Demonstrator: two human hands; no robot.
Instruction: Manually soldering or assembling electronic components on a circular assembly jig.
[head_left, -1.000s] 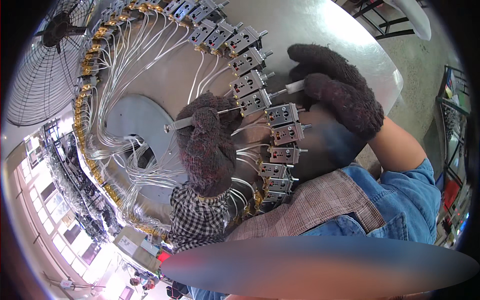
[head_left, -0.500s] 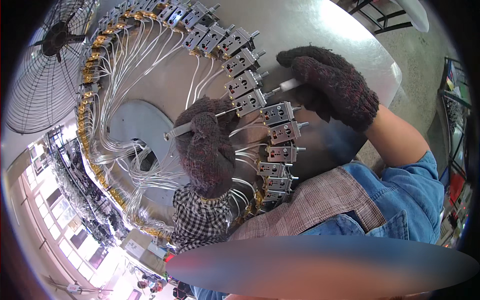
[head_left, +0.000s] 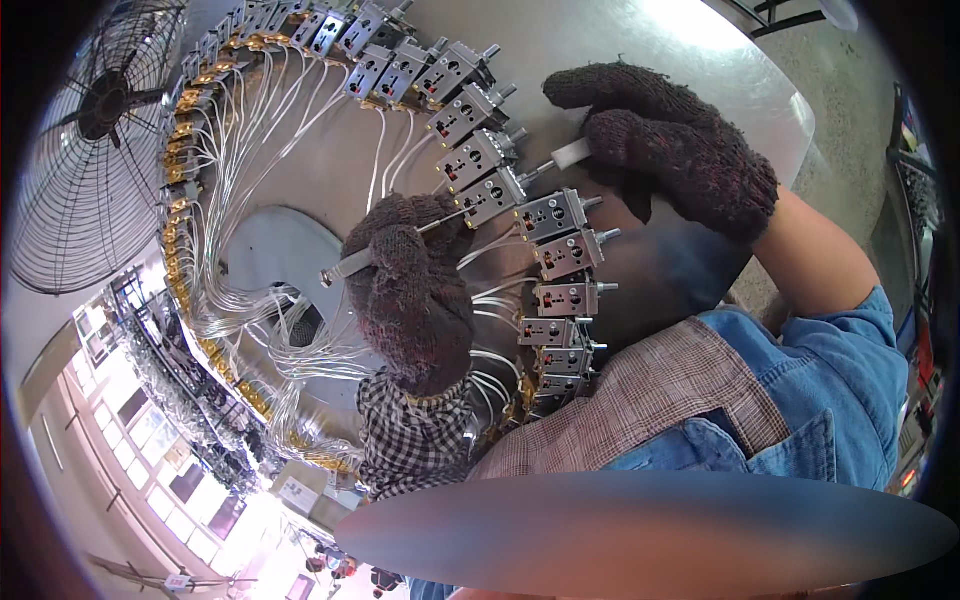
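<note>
Head view: a worker in dark knitted gloves bends over a round steel turntable [head_left: 690, 40] ringed with small grey metal switch units [head_left: 565, 252], each trailing thin white wires [head_left: 250, 140] toward brass fittings [head_left: 185, 130] on the inner ring. The left hand [head_left: 410, 295], fingers curled shut, grips a slim silver rod-shaped tool [head_left: 345, 267] whose shaft runs up to the unit [head_left: 490, 197] at the top of the near arc. The right hand [head_left: 680, 150] lies on the outer side of the same unit, fingertips pressed together on a small pale flat tab [head_left: 572, 153] at the end of its protruding spindle.

Judged from here, the tool could slip off the unit if the two hands push unevenly, and the thick gloves could snag the loose wires crowding the left wrist.

A black wire-guard fan [head_left: 85, 150] stands at far left. Small white rectangular signs [head_left: 300, 493] sit low in the bright background, too small to read; no packages are visible.
</note>
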